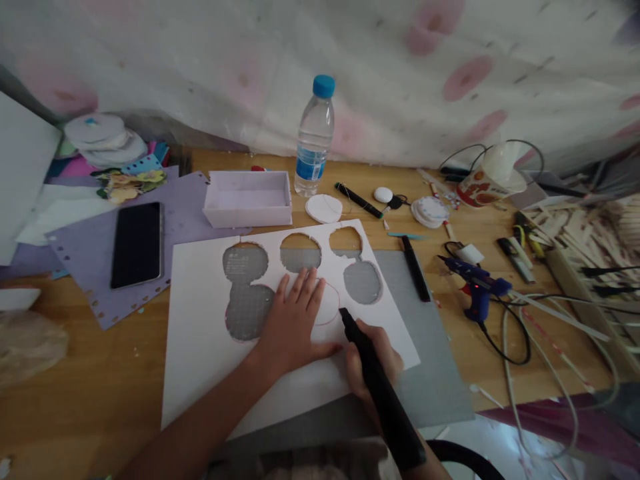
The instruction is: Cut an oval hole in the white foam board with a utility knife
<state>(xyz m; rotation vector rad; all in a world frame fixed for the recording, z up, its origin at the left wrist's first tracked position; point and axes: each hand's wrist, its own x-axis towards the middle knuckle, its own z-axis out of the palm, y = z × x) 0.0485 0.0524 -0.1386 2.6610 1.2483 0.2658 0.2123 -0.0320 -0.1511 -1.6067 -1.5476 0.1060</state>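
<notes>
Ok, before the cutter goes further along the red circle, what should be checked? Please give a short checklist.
1. Left hand flat on the white sheet: ok.
2. Right hand grips the cutter: ok.
3. Cutter tip on the red circle: ok.
4. Mat under the sheet: ok.
5. Left thumb away from the tip: not ok, it is close.
6. Blade out: cannot tell.
</notes>
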